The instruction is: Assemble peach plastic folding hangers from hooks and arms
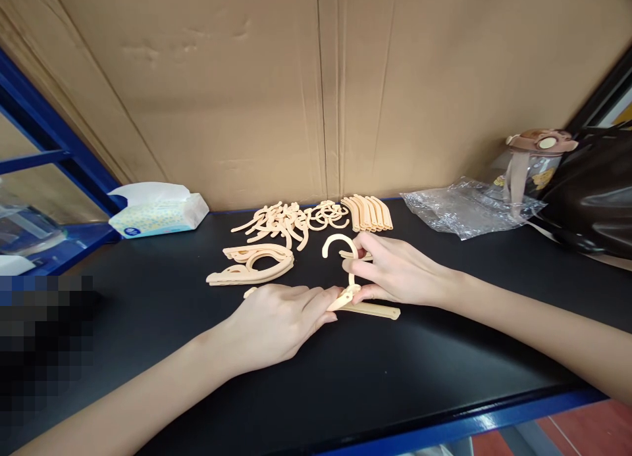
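My left hand [279, 319] is closed around a beige plastic hanger arm [340, 302], whose jointed end shows past the fingertips. My right hand [402, 270] pinches the stem of a beige hanger hook [352, 272]. The hook stands upright, curve at the top, and its foot meets the arm's end; whether they are locked together is unclear. Under the hands another beige arm piece [378, 310] lies on the black table. Folded hangers [232, 276] rest beyond my left hand. Farther back are a heap of small curved parts [276, 219], loose hooks [328, 214] and a row of arm pieces [368, 214].
A tissue pack [158, 216] sits at the back left beside a blue frame [37, 158]. To the back right lie a clear plastic bag [464, 209], a strapped drink bottle [536, 166] and a black bag [592, 186]. Cardboard [237, 94] walls the back.
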Available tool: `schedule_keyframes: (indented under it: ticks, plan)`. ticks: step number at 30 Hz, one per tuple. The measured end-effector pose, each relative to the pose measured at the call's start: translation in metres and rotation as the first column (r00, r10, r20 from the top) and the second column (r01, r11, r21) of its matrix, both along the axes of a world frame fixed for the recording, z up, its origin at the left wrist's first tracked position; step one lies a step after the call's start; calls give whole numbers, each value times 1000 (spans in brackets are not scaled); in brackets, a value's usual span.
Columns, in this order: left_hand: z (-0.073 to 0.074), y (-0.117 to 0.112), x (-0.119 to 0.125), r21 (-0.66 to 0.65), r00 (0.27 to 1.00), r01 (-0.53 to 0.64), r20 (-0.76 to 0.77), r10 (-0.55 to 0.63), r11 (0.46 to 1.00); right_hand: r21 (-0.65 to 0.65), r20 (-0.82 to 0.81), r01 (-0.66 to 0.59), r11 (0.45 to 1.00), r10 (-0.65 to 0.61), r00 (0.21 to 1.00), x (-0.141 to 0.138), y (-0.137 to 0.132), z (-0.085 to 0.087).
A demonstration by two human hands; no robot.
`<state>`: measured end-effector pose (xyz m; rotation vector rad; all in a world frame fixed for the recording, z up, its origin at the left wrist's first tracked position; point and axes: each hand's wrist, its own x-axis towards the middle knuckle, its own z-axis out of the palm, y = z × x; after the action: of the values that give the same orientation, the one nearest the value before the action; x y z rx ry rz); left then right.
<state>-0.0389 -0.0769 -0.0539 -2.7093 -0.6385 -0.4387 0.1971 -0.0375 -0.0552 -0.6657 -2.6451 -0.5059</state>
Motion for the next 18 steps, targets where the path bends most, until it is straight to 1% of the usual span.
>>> schedule_keyframes:
  ticks: [3, 9, 18]
  plan:
    - [0, 0, 1, -20, 1000, -9, -7, 9, 1000, -3, -2, 1, 1000, -1, 1000, 0, 0, -1]
    - [-1, 0, -1, -33, 1000, -16, -27, 15, 999, 41, 23, 10, 999, -11, 1000, -2, 0, -3]
    - [3, -4, 1, -85, 998, -38, -56, 33, 996, 88, 36, 24, 996, -28, 999, -2, -1, -3]
